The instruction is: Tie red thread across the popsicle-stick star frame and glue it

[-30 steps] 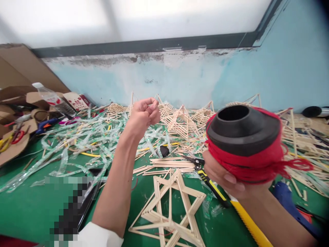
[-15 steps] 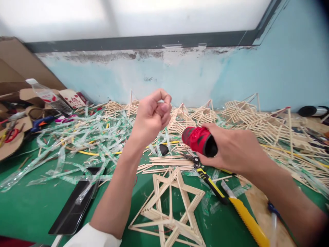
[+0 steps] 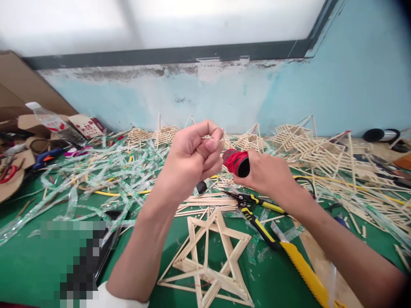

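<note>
My right hand [image 3: 265,169] is wrapped round a spool of red thread [image 3: 236,162], its dark hollow end facing me. Left of it, my left hand [image 3: 201,149] is raised with thumb and forefinger pinched; what they hold, if anything, is too fine to make out. Below both hands a star-shaped frame of thin wooden sticks [image 3: 236,263] lies on the green tabletop [image 3: 143,273]. Just behind the frame are loose wooden sticks [image 3: 208,202]. Yellow-and-black pruning shears [image 3: 257,220] rest under my right hand with their blades apart.
A yellow-handled saw [image 3: 303,269] lies at the right. Tangled clear-green plastic strips [image 3: 105,171] cover the left side. More stick frames [image 3: 321,149] line the wall. At far left stand a plastic bottle [image 3: 54,124] and red-handled scissors [image 3: 9,173]. A dark flat device [image 3: 104,256] is partly blurred.
The spool and my right hand have shifted left, closer to my left hand. My left hand has moved slightly right and stays pinched. The view has turned a little.
</note>
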### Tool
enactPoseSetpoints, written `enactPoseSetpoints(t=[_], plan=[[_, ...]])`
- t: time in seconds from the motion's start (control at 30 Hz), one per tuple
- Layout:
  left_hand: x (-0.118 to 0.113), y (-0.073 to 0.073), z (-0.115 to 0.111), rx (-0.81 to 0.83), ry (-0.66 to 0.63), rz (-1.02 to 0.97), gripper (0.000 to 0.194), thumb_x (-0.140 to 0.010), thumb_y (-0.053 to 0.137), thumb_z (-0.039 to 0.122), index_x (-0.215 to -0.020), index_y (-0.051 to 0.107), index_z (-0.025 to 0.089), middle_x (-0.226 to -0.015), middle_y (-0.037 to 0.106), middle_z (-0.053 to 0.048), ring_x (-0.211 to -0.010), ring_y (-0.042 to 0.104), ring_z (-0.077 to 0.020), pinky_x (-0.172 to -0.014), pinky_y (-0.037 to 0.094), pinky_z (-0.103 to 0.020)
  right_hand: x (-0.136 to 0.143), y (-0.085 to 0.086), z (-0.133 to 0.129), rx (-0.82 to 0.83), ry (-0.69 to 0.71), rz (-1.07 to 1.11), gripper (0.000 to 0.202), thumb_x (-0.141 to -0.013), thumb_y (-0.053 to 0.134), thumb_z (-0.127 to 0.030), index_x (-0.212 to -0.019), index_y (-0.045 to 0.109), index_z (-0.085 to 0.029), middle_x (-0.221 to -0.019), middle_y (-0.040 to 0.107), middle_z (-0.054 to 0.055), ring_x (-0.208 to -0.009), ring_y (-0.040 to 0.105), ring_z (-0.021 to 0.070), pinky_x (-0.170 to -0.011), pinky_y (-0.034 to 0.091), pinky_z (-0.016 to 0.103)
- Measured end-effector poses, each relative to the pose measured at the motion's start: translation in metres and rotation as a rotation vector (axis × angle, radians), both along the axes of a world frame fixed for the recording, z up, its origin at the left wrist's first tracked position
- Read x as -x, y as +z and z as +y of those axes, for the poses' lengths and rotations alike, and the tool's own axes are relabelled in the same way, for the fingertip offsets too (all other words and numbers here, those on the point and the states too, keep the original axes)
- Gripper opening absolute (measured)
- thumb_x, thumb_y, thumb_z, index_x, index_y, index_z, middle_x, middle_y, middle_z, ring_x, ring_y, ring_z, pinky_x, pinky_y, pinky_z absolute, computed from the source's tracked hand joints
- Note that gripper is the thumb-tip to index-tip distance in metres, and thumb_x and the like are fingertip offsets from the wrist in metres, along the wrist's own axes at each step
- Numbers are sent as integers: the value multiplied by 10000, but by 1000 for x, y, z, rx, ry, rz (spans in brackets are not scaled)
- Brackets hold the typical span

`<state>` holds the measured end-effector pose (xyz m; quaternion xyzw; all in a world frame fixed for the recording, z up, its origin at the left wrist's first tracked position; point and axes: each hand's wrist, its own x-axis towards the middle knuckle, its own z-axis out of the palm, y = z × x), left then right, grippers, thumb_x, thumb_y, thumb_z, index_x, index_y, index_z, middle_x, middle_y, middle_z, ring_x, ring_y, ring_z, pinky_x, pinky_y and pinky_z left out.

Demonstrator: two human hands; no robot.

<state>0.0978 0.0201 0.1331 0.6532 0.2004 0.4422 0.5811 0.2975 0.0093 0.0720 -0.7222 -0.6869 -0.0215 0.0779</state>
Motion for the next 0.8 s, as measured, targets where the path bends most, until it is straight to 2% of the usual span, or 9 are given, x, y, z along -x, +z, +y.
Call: enactPoseSetpoints(t=[0.07,0.17,0.2,0.3,0.37,0.53,0.67,0.73,0.8], plan=[[7,-2,12,-78,79,141,216,-925,528,196,-725,449,218,-455,319,91,-383,365,-69,-440,308,-222,-3,-7,5,-15,64,165,523,-739,688,-567,-1043,619,-147,-863,720,142,-764,682,325,-589,373,341],[21,-8,33,-294,442,261,221,-885,530,101,-707,467,216,-649,643,-1,-737,676,-143,-688,498,-277,-5,-26,10,36,181,326,429,-756,722,-489,-1042,639,-180,-891,736,76,-743,673,237,-617,442,316],[26,-10,38,-344,545,314,226,-864,548,77,-696,483,213,-715,686,-10,-785,679,-145,-704,489,-278,-4,-33,11,50,220,369,425,-752,741,-449,-1071,642,-186,-928,743,64,-761,678,216,-645,468,304],[43,-8,43,-376,743,347,202,-827,634,74,-695,567,212,-596,615,31,-582,577,-116,-577,407,-278,0,-52,12,51,313,458,483,-749,771,-403,-1162,632,-195,-1061,742,62,-883,690,206,-761,511,299],[52,-2,38,-373,730,261,170,-799,717,97,-714,615,203,-581,606,43,-564,572,-107,-562,404,-269,3,-58,14,27,339,480,520,-758,774,-411,-1200,621,-183,-1113,728,84,-959,681,229,-829,514,328],[55,8,27,-232,379,-12,200,-755,833,190,-863,665,196,-581,631,52,-606,625,-122,-726,562,-320,10,-65,27,-16,356,454,564,-770,774,-442,-1236,610,-171,-1151,708,120,-1065,645,298,-947,489,425],[41,-2,41,-134,281,-4,225,-701,878,223,-811,685,190,-625,653,22,-591,636,-110,-570,525,-260,11,-70,33,4,351,410,656,-718,820,-439,-1272,604,-161,-1237,684,171,-1158,613,371,-992,475,499],[35,-8,47,-96,252,0,243,-684,895,260,-789,686,198,-627,654,16,-584,642,-112,-508,495,-243,6,-63,28,-18,331,407,723,-738,803,-463,-1341,564,-144,-1342,629,204,-1244,571,383,-1034,460,510],[31,-12,51,-100,228,-15,257,-671,910,283,-784,691,208,-623,667,17,-585,649,-121,-498,499,-245,-6,-47,17,-99,280,419,596,-883,650,-432,-1376,531,-121,-1378,597,207,-1249,578,328,-1052,456,468]])
